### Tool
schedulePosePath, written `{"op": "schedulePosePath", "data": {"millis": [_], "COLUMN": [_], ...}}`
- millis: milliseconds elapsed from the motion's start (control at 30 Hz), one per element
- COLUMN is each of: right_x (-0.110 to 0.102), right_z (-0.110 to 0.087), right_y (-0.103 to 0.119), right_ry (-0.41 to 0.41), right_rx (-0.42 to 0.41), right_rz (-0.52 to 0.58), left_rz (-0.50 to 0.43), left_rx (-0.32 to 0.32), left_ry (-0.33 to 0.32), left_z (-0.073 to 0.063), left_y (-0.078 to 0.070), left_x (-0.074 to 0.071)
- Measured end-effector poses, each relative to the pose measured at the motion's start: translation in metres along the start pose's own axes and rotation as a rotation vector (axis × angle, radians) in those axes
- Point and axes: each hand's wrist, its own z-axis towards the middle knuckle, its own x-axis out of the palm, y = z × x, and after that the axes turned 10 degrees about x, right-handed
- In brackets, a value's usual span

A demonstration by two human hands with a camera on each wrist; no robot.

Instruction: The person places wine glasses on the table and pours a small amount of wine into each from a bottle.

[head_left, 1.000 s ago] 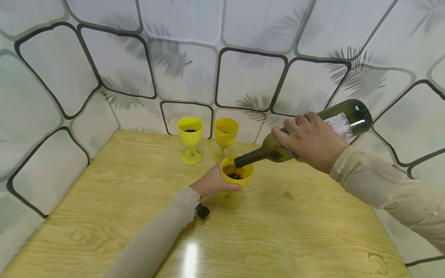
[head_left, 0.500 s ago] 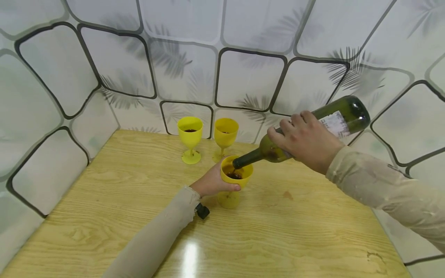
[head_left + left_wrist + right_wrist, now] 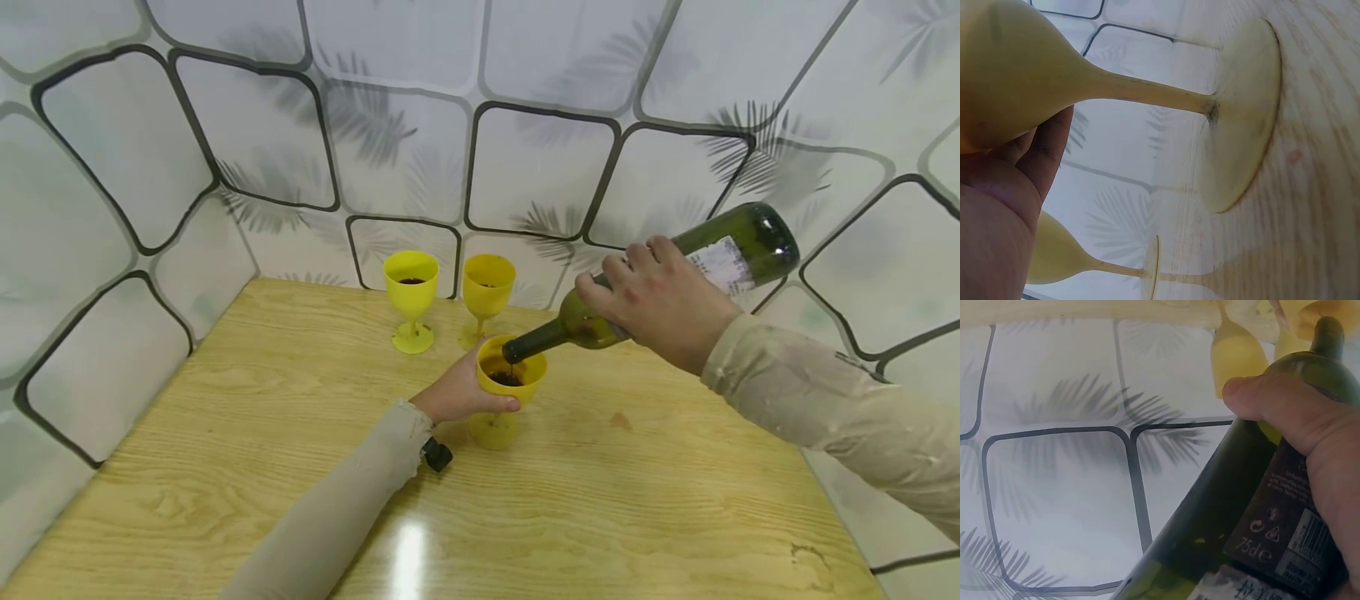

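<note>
My left hand (image 3: 461,390) grips the bowl of a yellow goblet (image 3: 534,385) whose foot is on the table. Dark liquid (image 3: 506,378) lies inside it. In the left wrist view the goblet's stem (image 3: 1147,92) and round foot stand apart from the fingers. My right hand (image 3: 660,300) holds a green wine bottle (image 3: 588,321) around its upper body, tilted neck-down. Its mouth is over the goblet's rim, and a thin dark stream runs from it. The right wrist view shows the thumb across the bottle's shoulder and a dark back label (image 3: 1282,525).
Two more yellow goblets, one at the left (image 3: 411,287) and one behind the held goblet (image 3: 489,283), stand near the wall with dark liquid in them. The wooden table (image 3: 600,508) meets patterned walls (image 3: 543,171) at the back and sides.
The right hand has shifted slightly left, and the bottle's base has risen a little, so the bottle tilts more steeply. The left hand and goblet have stayed in place.
</note>
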Motion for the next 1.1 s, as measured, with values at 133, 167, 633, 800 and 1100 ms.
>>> {"op": "schedulePosePath", "data": {"millis": [133,167,633,800,1100], "right_x": [-0.001,-0.001,-0.002,0.004,0.023], "right_z": [0.000,0.001,0.002,0.001,-0.010], "right_y": [-0.001,-0.001,0.000,0.002,0.009], "right_ry": [0.009,0.007,0.046,0.034,0.024], "right_rx": [0.003,0.004,0.025,0.036,0.094], "right_rz": [0.007,0.008,0.039,0.096,0.239], "left_rz": [-0.003,-0.004,0.017,0.021,-0.004], "left_rx": [-0.001,0.001,0.002,0.001,0.022], "left_ry": [0.001,0.002,0.003,0.001,0.007], "left_z": [0.000,0.000,0.001,0.001,0.002], "left_y": [0.000,0.000,0.001,0.002,0.003], "left_x": [0.000,0.000,0.000,0.000,-0.001]}}
